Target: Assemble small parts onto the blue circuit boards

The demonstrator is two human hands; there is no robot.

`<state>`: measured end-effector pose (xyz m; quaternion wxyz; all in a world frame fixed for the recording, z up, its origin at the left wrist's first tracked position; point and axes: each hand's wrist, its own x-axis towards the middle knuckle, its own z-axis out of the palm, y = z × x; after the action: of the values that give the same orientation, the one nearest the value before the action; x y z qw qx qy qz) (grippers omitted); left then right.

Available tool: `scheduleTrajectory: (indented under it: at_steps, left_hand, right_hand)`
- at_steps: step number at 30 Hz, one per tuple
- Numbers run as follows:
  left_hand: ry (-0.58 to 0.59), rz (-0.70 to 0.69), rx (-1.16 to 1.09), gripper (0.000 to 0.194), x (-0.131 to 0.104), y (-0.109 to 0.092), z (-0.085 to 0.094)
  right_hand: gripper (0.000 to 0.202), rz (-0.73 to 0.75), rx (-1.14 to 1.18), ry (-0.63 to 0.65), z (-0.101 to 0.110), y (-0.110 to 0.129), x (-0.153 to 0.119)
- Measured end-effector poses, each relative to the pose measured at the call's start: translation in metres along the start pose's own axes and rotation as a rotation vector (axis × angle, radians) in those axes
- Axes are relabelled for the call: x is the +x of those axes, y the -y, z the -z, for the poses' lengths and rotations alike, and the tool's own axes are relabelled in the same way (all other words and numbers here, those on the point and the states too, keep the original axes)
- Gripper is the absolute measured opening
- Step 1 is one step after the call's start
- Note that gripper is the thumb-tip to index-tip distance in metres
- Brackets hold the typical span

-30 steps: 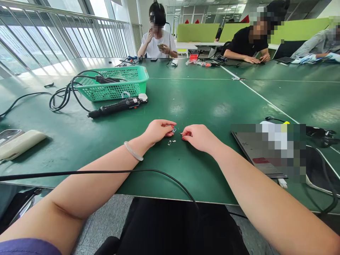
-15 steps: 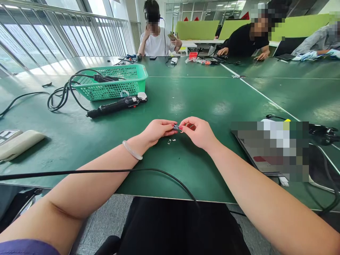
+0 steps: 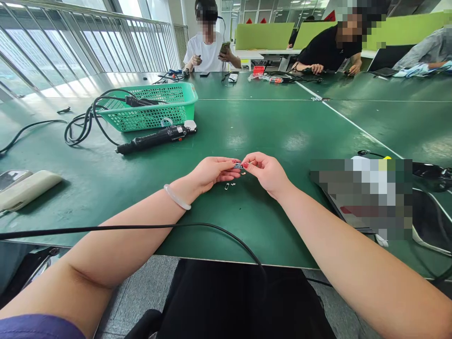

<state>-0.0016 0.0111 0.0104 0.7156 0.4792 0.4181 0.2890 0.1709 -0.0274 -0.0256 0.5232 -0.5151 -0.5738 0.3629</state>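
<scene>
Over the green table (image 3: 226,221), my left hand (image 3: 216,172) pinches a small grey rectangular part (image 3: 238,165) between thumb and fingers. Pale and dark detail shows on the part, but it is too small to name more exactly. My right hand (image 3: 267,173) is closed in a pinch at the right end of the same part, its thumb and index fingertips meeting there. Just below the fingers, a tiny pale rectangular piece (image 3: 227,186) lies on the table beside a small whitish scrap (image 3: 233,184).
A green basket (image 3: 155,123) with cables stands at back left, a black electric screwdriver (image 3: 155,140) before it. A cable (image 3: 141,227) crosses above my left forearm. A beige device (image 3: 35,189) lies left; a blurred laptop-like object (image 3: 363,202) lies right. Several people sit opposite.
The part has turned slightly in my fingers and shows a lighter grey face. Both hands stay nearly in place. The person opposite in white has lowered one hand from the head.
</scene>
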Motion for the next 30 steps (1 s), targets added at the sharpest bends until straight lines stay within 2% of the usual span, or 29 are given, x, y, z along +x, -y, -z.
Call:
scheduleTrajectory:
  at_steps: [7, 13, 15, 19, 23, 30]
  left_hand:
    - [-0.022, 0.012, -0.029, 0.012, 0.000, -0.001, 0.000]
    - [-0.007, 0.011, -0.076, 0.011, 0.001, 0.000, 0.002]
    - [-0.016, 0.017, -0.090, 0.012, 0.001, 0.000, 0.002]
    - [-0.021, -0.004, -0.095, 0.013, 0.002, 0.000, 0.003]
    - [0.012, -0.029, -0.071, 0.015, 0.003, 0.000, 0.004]
    - [0.055, -0.081, -0.058, 0.015, 0.005, 0.003, 0.005]
  right_hand:
    - [0.016, 0.034, -0.074, -0.022, 0.000, 0.003, -0.001]
    - [0.011, 0.310, -0.378, -0.074, -0.001, 0.014, -0.007]
    - [0.010, 0.356, -0.435, -0.077, -0.002, 0.016, -0.008]
    - [0.007, 0.311, -0.436, -0.075, -0.002, 0.017, -0.009]
    - [0.006, 0.258, -0.330, -0.083, -0.002, 0.013, -0.009]
    - [0.016, 0.140, -0.218, -0.080, -0.002, 0.008, -0.007]
